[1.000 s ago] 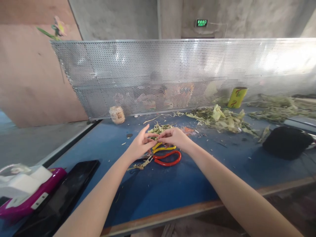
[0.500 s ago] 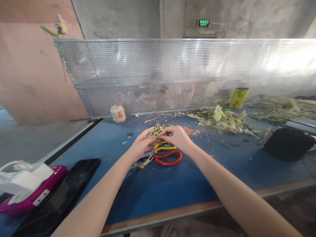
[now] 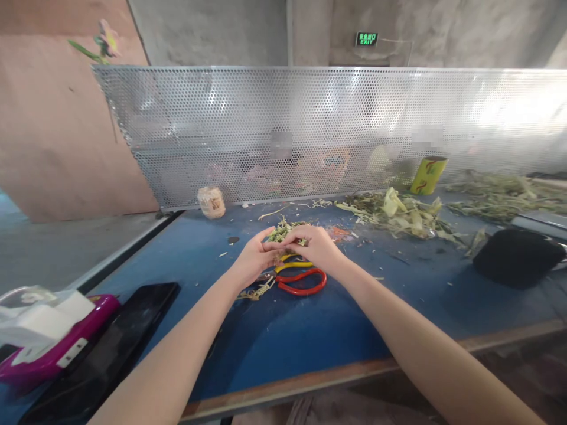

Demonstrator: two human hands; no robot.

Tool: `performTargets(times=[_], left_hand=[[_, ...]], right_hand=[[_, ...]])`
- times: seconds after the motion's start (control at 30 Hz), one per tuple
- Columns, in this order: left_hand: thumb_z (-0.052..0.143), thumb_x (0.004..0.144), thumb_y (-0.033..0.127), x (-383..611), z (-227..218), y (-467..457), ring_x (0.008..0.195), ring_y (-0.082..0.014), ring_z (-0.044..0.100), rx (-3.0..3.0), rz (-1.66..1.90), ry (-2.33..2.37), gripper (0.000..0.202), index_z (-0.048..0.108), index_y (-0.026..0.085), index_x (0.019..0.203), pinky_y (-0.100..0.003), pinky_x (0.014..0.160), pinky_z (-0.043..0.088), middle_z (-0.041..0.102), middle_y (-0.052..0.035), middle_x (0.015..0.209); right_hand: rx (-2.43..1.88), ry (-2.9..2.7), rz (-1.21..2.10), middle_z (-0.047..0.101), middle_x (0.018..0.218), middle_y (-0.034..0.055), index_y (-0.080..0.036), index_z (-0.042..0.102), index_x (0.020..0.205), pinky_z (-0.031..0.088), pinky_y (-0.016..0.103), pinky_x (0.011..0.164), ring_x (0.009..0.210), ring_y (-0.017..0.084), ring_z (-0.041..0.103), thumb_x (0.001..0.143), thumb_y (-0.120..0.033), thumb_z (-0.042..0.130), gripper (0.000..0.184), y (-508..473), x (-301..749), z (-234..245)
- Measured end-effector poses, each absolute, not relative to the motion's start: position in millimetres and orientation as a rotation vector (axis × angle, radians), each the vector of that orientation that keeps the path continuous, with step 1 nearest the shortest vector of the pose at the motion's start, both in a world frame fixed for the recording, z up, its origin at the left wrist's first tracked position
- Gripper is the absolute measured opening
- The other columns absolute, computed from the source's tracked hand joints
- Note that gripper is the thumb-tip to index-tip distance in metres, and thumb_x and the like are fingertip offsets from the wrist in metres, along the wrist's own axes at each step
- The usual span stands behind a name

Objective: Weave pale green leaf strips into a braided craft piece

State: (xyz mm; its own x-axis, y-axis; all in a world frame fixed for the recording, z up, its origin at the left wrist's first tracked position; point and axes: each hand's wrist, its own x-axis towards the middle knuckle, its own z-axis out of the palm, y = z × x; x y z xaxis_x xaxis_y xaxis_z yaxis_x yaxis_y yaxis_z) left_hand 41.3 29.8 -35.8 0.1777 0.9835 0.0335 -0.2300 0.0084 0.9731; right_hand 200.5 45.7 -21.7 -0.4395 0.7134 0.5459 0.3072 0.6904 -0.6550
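Both hands meet over the middle of the blue table, around a clump of green, knotted, braid-like plant fibre [image 3: 283, 229]. My left hand [image 3: 254, 255] has its fingers closed at the near side of the clump. My right hand [image 3: 312, 243] pinches with thumb and fingertips at the same spot; the fingers partly hide what lies between them. Just below the hands lie scissors [image 3: 305, 289] with one red and one yellow handle loop, blades pointing left. A pale braided strand [image 3: 259, 291] rests beside the blades, under my left wrist.
A perforated metal screen [image 3: 248, 118] borders the table's back. Near it stand a straw-coloured roll [image 3: 211, 202] and a yellow-green can [image 3: 429, 175]. Husks [image 3: 407, 215] lie right of centre, a black pouch [image 3: 519, 258] farther right. A dark phone [image 3: 110, 348] and a purple power strip [image 3: 84, 336] lie left.
Both hands stay at the same spot, with only slight finger movement around the fibre clump. The scissors and other table items look unmoved; the view has shifted slightly.
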Motion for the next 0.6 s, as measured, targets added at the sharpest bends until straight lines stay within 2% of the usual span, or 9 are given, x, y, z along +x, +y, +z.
performTargets(times=[0.07,0.6], left_hand=[[0.067,0.063,0.006,41.2,-35.5,29.7,0.062,-0.0118,0.060,1.123,1.182,0.882,0.078,0.027,0.012,0.129,-0.023,0.056,0.046,0.067,-0.0022,0.071],[0.066,0.063,0.002,39.7,-37.3,30.8,0.060,-0.0106,0.060,1.113,1.183,0.855,0.079,0.023,0.009,0.130,-0.022,0.055,0.047,0.067,-0.0018,0.068]], right_hand=[[-0.753,-2.047,0.537,0.062,0.071,0.0007,-0.019,0.064,0.067,0.044,0.024,0.069,0.070,0.011,0.056,0.069,-0.007,0.054,0.015,47.3,200.5,-22.3],[-0.723,-2.061,0.551,0.061,0.073,0.0016,-0.017,0.064,0.071,0.044,0.022,0.063,0.068,0.010,0.055,0.071,-0.007,0.051,0.017,49.1,199.5,-26.6]])
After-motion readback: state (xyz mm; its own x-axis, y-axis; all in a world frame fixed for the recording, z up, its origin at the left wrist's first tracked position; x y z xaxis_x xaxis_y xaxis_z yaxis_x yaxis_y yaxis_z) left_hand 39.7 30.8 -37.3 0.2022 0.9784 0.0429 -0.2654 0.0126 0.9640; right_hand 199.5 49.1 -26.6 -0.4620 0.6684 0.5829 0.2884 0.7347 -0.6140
